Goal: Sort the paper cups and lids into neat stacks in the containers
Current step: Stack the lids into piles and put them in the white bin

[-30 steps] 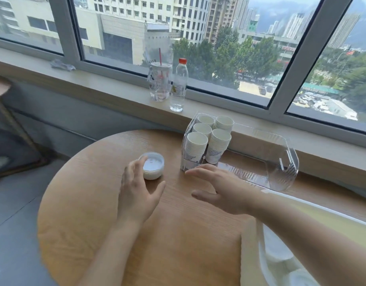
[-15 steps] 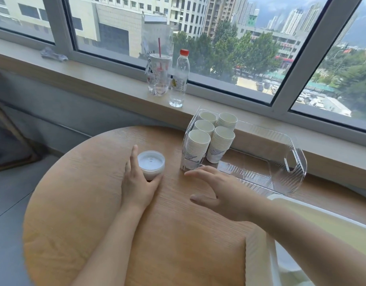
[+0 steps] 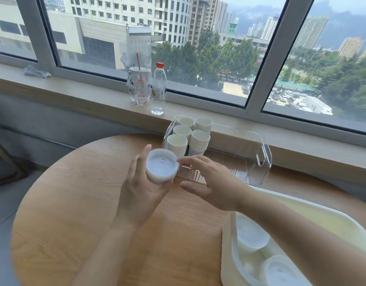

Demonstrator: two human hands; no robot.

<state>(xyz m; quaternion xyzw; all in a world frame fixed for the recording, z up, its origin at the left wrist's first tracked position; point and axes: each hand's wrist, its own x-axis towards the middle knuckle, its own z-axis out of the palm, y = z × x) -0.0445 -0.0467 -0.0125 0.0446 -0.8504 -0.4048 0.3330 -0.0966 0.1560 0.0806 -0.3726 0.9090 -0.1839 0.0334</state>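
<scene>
We found the left hand (image 3: 143, 195) raised above the worktop (image 3: 70, 205), its grip closed around a short stack of white lids (image 3: 161, 169), thumb on one side and fingers beneath. The right hand (image 3: 214, 183) was spread wide and held nothing; its forefinger tip touched the rim of the lids. Just beyond stood the clear bin (image 3: 258, 162), with five cup stacks (image 3: 190, 139) packed into its left end. A white tub (image 3: 297, 215) at lower right held further lid stacks (image 3: 251, 236). A bottle (image 3: 159, 89) stood on the sill (image 3: 85, 93).
</scene>
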